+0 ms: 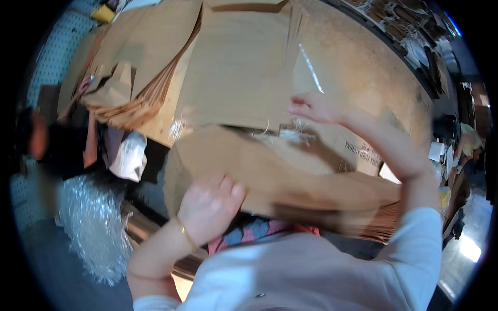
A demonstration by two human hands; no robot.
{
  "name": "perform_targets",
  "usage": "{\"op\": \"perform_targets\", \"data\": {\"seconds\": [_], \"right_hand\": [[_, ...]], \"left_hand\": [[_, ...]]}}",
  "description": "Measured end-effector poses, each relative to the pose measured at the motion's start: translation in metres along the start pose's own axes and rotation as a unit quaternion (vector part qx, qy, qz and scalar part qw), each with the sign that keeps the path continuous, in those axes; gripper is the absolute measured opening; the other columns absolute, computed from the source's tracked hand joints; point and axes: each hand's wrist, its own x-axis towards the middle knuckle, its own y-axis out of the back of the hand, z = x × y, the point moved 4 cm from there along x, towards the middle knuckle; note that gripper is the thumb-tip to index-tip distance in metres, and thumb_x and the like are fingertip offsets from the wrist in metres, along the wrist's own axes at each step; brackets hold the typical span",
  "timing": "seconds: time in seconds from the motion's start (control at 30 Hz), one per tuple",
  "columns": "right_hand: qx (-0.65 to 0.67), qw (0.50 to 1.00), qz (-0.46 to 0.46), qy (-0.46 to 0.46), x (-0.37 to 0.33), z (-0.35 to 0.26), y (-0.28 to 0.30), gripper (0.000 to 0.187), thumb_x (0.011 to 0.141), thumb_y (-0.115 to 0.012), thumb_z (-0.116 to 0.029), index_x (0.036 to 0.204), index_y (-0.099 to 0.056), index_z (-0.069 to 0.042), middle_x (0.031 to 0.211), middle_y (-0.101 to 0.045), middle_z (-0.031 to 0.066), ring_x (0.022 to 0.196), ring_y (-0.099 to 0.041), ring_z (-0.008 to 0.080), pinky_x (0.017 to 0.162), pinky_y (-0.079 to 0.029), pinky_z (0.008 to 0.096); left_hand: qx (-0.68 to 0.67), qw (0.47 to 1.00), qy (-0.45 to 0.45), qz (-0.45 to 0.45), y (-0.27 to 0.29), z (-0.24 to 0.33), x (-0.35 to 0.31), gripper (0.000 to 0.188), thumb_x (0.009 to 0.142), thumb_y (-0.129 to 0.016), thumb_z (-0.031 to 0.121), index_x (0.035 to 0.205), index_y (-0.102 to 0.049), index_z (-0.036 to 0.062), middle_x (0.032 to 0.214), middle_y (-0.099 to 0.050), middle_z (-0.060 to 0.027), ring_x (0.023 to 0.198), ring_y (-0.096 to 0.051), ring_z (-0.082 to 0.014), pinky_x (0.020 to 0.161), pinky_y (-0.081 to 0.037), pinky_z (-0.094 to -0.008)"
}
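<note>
My left hand (211,206), with a thin gold bracelet at its wrist, is closed on the near edge of a brown paper sack (218,150), which lies bent over a stack of sacks (371,228) close to my body. My right hand (314,108) is held above the table, slightly blurred, its fingers loosely bent and apart with nothing visible between them. A flat brown sack (236,67) lies in front of me, with white threads (295,132) around its near end. Part of the table is hidden under the bent sack.
A fanned stack of brown sacks (150,93) lies at the left, where another person's hand (84,85) holds a folded sack. Clear crinkled plastic (96,228) stands on the lower left. The wooden tabletop (358,57) shows at the right, with piled material (410,36) beyond it.
</note>
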Motion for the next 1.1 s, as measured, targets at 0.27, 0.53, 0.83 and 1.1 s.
{"op": "perform_targets", "data": {"seconds": [0.27,0.53,0.83,1.1], "right_hand": [[-0.235,0.969,0.071,0.038,-0.190,-0.145,-0.074,0.070,0.070,-0.069,-0.022,0.131,-0.041,0.000,0.077,-0.062,0.0149,0.071,-0.062,0.0304,0.060,-0.048,0.0404],[-0.275,0.949,-0.116,0.100,-0.185,-0.148,-0.072,0.049,0.068,-0.061,-0.017,0.114,-0.053,0.000,0.057,-0.057,0.0153,0.056,-0.059,0.0333,0.052,-0.046,0.0424],[-0.271,0.950,-0.081,0.134,-0.198,-0.264,-0.059,0.037,0.072,-0.060,-0.018,0.103,-0.054,0.001,0.054,-0.055,0.0131,0.051,-0.057,0.0335,0.048,-0.045,0.0424],[-0.236,0.955,0.007,0.178,-0.262,-0.353,-0.063,0.041,0.069,-0.060,-0.012,0.105,-0.053,0.008,0.050,-0.052,0.0095,0.045,-0.056,0.0253,0.038,-0.042,0.0375]], "left_hand": [[0.030,0.999,-0.004,-0.041,-0.001,-0.005,-0.009,0.010,0.073,-0.058,0.012,0.072,-0.051,0.0056,0.070,-0.056,-0.0089,0.072,-0.057,-0.0247,0.064,-0.046,-0.0355],[-0.062,0.953,-0.079,0.286,0.035,0.027,-0.103,0.027,0.071,-0.059,0.008,0.096,-0.060,-0.0028,0.084,-0.063,-0.0157,0.081,-0.060,-0.0293,0.069,-0.045,-0.0371],[-0.720,0.519,0.454,0.078,-0.265,0.021,-0.264,0.008,0.081,-0.051,0.004,0.086,-0.054,-0.0006,0.081,-0.061,-0.0157,0.070,-0.058,-0.0250,0.064,-0.043,-0.0339],[-0.683,0.599,0.414,0.060,-0.280,-0.033,-0.205,0.025,0.079,-0.055,0.017,0.098,-0.052,0.0005,0.092,-0.060,-0.0164,0.082,-0.056,-0.0257,0.073,-0.042,-0.0337]]}}
